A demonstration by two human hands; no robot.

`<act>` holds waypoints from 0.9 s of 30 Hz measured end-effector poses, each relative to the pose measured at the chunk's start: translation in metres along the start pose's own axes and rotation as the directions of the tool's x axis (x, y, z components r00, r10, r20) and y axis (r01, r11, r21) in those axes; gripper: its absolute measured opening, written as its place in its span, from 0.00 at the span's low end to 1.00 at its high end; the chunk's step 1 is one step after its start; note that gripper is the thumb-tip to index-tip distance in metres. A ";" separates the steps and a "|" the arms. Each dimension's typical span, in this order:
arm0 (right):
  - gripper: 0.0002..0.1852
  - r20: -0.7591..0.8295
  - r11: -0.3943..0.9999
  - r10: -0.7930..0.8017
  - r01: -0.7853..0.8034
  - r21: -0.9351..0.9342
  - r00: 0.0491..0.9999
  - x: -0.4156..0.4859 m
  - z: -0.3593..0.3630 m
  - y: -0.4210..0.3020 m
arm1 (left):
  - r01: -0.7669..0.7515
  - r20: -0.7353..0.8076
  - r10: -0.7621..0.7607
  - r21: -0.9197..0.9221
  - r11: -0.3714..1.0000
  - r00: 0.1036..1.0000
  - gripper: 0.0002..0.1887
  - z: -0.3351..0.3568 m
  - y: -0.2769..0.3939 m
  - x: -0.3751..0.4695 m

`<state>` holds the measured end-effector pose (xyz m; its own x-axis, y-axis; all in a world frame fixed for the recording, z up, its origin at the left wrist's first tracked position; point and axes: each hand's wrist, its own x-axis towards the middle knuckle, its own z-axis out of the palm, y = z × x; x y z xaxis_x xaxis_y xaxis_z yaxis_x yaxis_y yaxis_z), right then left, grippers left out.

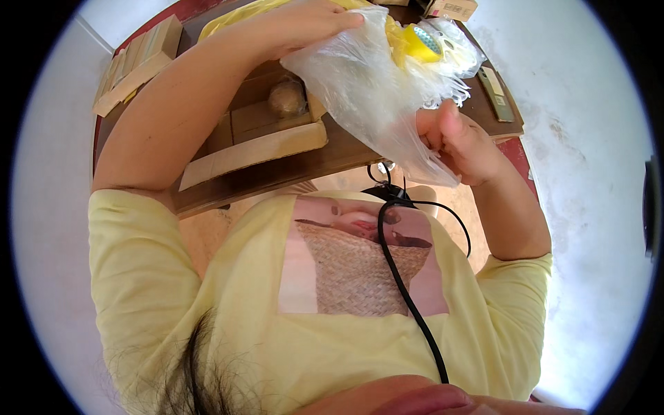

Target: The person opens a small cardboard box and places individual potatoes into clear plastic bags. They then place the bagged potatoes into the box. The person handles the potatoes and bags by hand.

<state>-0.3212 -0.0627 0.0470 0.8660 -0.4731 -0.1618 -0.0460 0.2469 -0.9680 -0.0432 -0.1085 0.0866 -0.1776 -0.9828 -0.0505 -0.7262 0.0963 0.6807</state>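
A clear plastic bag [358, 78] is stretched between my two hands above the dark wooden table. My left hand [311, 26] grips its upper edge at the top of the view. Lower and to the right, my right hand [456, 140] has hold of the bag's other end, near the table's front edge. Below my left forearm lies an open cardboard box [259, 150] with a round, shiny wrapped item [287, 98] inside. Beyond the bag, a yellow roll of tape [423, 44] rests on crumpled clear plastic [459, 46].
Several flat cardboard pieces [140, 57] stand at the table's left side. A phone [496, 96] lies at the right edge of the table [363, 148]. A small box [451, 8] sits at the back. Yellow plastic [228, 21] spreads behind my left hand. A black cable [410, 301] hangs over my shirt.
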 end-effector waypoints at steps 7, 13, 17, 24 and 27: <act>0.13 -0.215 0.989 -0.062 0.032 -0.142 0.975 -0.002 0.011 -0.008 | -0.181 -0.020 0.181 -0.199 0.963 0.983 0.21 0.000 0.029 -0.014; 0.11 -0.597 0.939 -0.333 0.316 -0.137 0.730 0.003 -0.009 -0.003 | -0.460 -0.473 0.158 -0.637 0.619 0.867 0.21 0.001 0.022 -0.021; 0.07 -0.660 0.888 -0.460 0.283 -0.363 0.594 0.017 0.013 -0.004 | -0.065 0.064 0.119 -0.545 0.836 0.991 0.14 0.040 0.052 -0.086; 0.08 -0.384 0.642 -0.632 0.176 -0.747 0.673 0.033 0.018 0.001 | 0.009 0.045 0.017 -0.520 0.854 0.999 0.19 0.080 0.051 -0.079; 0.14 -0.394 0.738 -0.494 0.135 -0.661 0.775 0.024 0.010 -0.001 | 0.095 0.096 -0.047 -0.591 0.801 0.994 0.14 0.067 0.038 -0.086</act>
<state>-0.2953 -0.0665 0.0462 0.4976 -0.8218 0.2774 -0.2459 -0.4403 -0.8635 -0.1000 -0.0101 0.0684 -0.2059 -0.9666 -0.1527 -0.2063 -0.1096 0.9723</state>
